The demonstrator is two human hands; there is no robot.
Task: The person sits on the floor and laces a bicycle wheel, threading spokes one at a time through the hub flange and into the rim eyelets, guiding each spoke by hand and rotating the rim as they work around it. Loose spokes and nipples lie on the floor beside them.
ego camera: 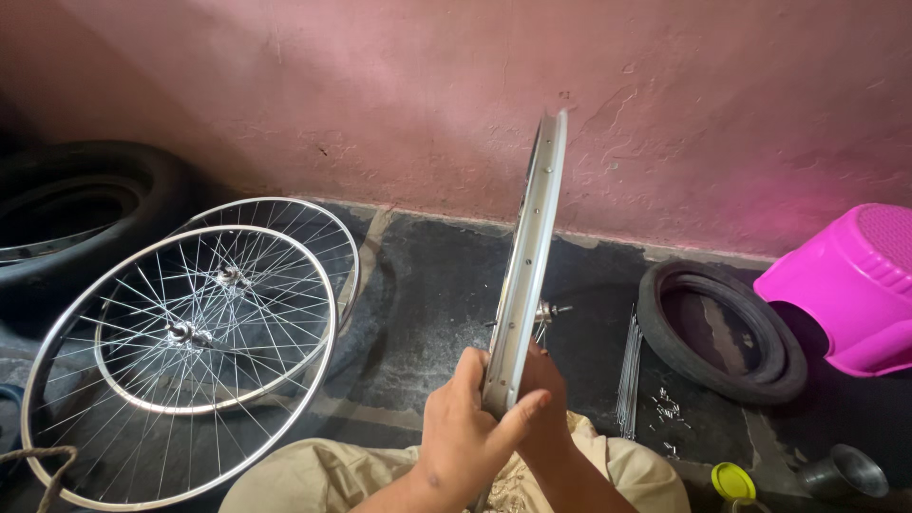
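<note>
**Rim held on edge, both hands at its lower arc**

I have the bare wheel rim (pixel 528 256) standing upright, seen edge-on, and both my hands close on its lower arc just above my lap. My left hand (pixel 463 429) wraps the near side with the thumb laid across the rim's face; my right hand (pixel 549 410) clasps it from the far side. Beyond my grip the hub (pixel 546 311) shows, so I judge this to be wheel lacing, at the stage of setting spokes between hub and rim. The next move, I think, calls for one hand to come free while the other steadies the rim.

To the right of my grip a bundle of loose spokes (pixel 629 370) lies on the floor, with small nipples (pixel 668 408) scattered beside it and a tyre (pixel 717 332) past them. Farther right a pink tub (pixel 845 285) lies tipped; what it holds I cannot tell. A metal cup (pixel 844 472) sits low right, its contents hidden. To the left, two finished wheels (pixel 190 351) lean.
</note>
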